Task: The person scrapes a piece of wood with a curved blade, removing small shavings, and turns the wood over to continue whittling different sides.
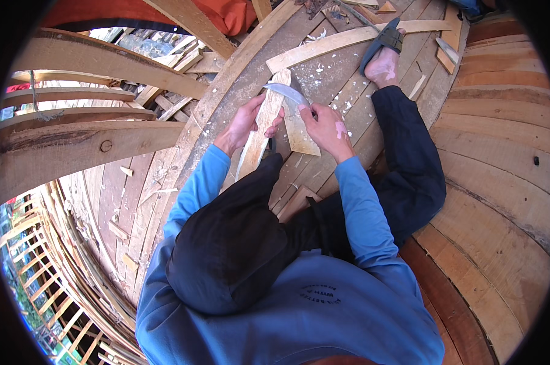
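1. Wood piece, pale, long, tapering toward its lower end; held up off the plank floor, nearer that floor's left edge beam than its right side.
2. Left hand: closed around the middle of the piece, thumb side on the left flank, fingertips curled onto the right flank. Palm hidden.
3. Right hand: closed on the handle of a curved knife, handle mostly covered. Blade is laid across the piece near its upper end; depth of bite cannot be told.
4. Handling, judged: piece probably light and stiff, dry, not slippery; edges may splinter, thin lower end likely weakest. Best gripped by both flanks at mid-length, fingers kept below the blade and off the upper face.
5. Knife judged rigid, sharp; to be taken by the handle only.
6. Flat wood offcut seen beyond the piece, just to its right, between the hands.
7. Curved timber laid across the floor's far end; sandalled foot placed by it, contact unclear. Shavings scattered nearby.
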